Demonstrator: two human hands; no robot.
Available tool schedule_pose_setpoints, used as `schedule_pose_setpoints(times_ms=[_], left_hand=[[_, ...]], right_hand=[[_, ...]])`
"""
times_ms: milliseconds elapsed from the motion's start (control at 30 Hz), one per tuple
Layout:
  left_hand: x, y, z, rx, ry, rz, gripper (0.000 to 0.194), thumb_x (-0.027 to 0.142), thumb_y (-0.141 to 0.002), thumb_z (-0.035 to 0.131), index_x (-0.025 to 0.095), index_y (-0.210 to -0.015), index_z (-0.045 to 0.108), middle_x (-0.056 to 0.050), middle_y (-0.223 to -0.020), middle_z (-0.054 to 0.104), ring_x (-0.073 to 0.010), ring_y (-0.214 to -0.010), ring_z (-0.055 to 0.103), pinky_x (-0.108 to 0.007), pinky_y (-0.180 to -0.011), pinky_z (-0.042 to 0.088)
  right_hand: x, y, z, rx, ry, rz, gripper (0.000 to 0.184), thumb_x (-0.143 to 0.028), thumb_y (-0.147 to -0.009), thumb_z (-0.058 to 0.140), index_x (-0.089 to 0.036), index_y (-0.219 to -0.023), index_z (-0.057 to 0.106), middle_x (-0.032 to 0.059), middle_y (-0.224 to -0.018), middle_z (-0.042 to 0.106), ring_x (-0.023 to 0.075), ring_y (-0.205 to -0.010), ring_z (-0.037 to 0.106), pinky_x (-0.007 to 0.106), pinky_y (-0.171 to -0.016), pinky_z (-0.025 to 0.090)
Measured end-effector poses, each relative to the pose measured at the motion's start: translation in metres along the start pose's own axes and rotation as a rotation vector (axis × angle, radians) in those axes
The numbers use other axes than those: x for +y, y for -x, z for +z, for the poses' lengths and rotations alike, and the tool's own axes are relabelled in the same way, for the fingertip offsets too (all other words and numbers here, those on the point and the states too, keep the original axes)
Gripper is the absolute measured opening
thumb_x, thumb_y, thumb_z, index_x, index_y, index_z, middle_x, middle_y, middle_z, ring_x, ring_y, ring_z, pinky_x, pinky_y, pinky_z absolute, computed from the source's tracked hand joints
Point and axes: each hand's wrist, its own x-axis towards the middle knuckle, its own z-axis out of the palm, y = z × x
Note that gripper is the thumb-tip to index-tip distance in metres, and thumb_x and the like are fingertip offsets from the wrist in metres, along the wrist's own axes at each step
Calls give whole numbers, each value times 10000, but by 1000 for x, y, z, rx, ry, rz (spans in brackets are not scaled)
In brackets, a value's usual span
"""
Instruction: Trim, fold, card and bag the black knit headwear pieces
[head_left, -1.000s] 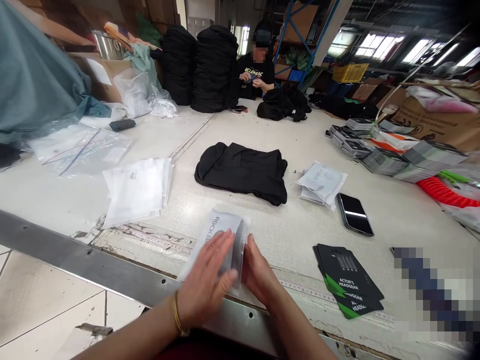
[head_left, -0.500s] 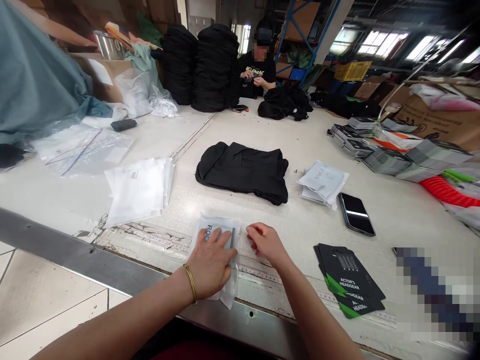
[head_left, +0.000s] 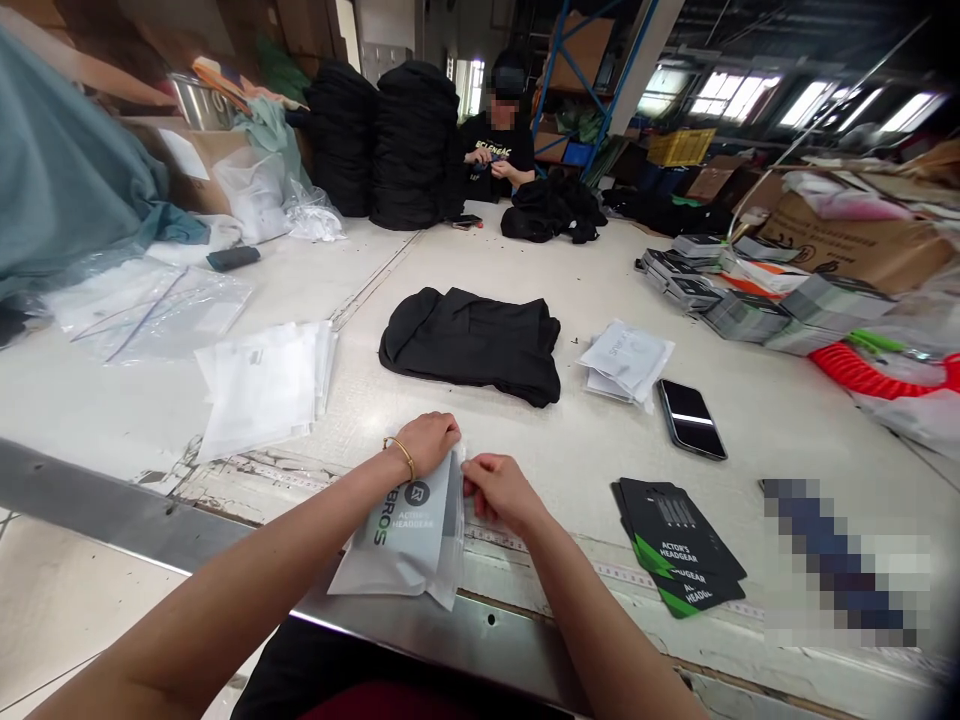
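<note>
While the L hand clamps the top of a white logo bag, fingers closed on it, the R hand's fingers pinch the bag's right edge. Bag sits at front edge of counter, black cards nearby on the R.
</note>
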Motion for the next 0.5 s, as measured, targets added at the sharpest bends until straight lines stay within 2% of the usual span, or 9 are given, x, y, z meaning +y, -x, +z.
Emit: schedule_pose_setpoints(times_ms=[133, 233, 267, 333, 500], left_hand=[[-12, 0, 2, 43, 38, -43, 174, 235, -823, 441, 184, -769, 598, -49, -819, 649, -193, -793, 596, -308, -743, 448], [-16, 1, 1, 100, 64, -71, 160, 212, -809, 447, 183, -728, 582, -50, -782, 640, -198, -754, 591, -317, -718, 445], [-14, 3, 0, 133, 76, -74, 162, 210, -812, 440, 182, -726, 575, -53, -778, 636, -201, -750, 587, -322, -714, 444], [-6, 6, -3, 218, 113, -64, 176, 221, -831, 416, 182, -744, 564, -53, -785, 628, -200, -752, 579, -325, -717, 443], [15, 15, -9, 503, 299, -28, 248, 341, -899, 349, 188, -895, 544, -39, -864, 611, -176, -804, 572, -308, -758, 456]], right_hand=[[22, 49, 11, -241, 24, 113, 251, -370, -747, 538, -174, -594, 497, -29, -523, 558, 55, -278, 426, 166, -239, 231], [34, 69, 11, -377, 28, 145, 260, -411, -742, 535, -176, -639, 499, -23, -571, 568, 60, -321, 448, 167, -264, 264], [35, 71, 9, -359, 28, 129, 261, -424, -743, 536, -179, -662, 499, -29, -577, 555, 64, -342, 451, 170, -279, 278], [34, 67, 6, -226, 14, 44, 263, -444, -747, 542, -184, -725, 509, -44, -581, 515, 73, -397, 450, 182, -328, 317], [16, 56, 0, 130, 10, -326, 256, -429, -793, 527, -188, -710, 555, -43, -595, 466, 95, -549, 428, 211, -510, 372]])
